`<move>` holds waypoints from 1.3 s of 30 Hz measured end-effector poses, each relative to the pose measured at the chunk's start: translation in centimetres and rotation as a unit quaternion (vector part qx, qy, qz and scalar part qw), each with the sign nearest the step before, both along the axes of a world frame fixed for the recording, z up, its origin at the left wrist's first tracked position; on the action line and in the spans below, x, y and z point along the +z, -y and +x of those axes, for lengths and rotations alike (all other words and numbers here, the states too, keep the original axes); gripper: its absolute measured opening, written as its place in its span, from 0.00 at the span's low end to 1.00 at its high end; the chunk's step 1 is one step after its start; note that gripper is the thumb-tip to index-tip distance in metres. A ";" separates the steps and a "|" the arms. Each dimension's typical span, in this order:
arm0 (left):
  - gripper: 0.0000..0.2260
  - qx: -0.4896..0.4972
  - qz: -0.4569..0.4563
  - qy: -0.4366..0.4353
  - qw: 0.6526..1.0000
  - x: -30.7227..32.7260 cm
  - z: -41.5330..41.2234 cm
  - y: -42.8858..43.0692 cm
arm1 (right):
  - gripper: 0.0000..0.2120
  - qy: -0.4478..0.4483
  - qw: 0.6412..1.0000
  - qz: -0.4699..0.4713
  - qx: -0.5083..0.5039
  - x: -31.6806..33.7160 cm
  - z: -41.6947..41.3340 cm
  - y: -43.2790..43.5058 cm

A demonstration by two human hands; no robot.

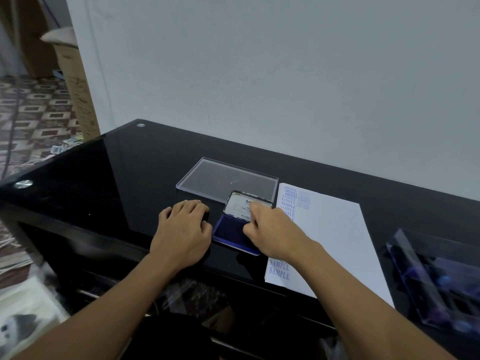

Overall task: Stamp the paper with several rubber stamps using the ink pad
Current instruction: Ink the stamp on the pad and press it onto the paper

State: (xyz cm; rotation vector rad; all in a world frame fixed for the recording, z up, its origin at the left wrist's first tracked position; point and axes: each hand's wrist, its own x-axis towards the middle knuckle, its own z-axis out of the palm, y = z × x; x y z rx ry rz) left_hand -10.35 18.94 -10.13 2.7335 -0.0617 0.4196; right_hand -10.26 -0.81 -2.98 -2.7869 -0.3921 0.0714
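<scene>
- A glossy black glass worktop fills the middle of the frame, with a plain pale wall behind it.
- The open blue ink pad lies at the centre of the frame. Its silver metal lid is tipped up at the far edge, with a printed label on the inside.
- The left hand rests knuckles-up on the worktop just left of the ink pad. Its fingers are bent with the tips down; a dark shape sits under them, but whether they grip anything I cannot tell.
- The right hand hovers over the right part of the ink pad, its fingers bunched together and pointing down in front of the lid. What they pinch, if anything, is hidden.
- The white sheet of paper lies just right of the ink pad, partly under the right wrist. Blue prints reading "AMENDED" and "SAMPLE" run down its left edge.
- A clear flat plastic cover lies behind the ink pad, its near corner just beside the lid.
- A clear plastic box holding dark and blue items sits at the right edge of the frame, too blurred to tell its contents.
- A tall brown cardboard box stands at the upper left on a patterned floor.
</scene>
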 end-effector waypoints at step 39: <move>0.15 0.000 -0.003 -0.004 1.000 0.2 -0.2 0.1 | 0.06 -0.020 0.999 -0.013 -0.024 0.3 0.1 -1.5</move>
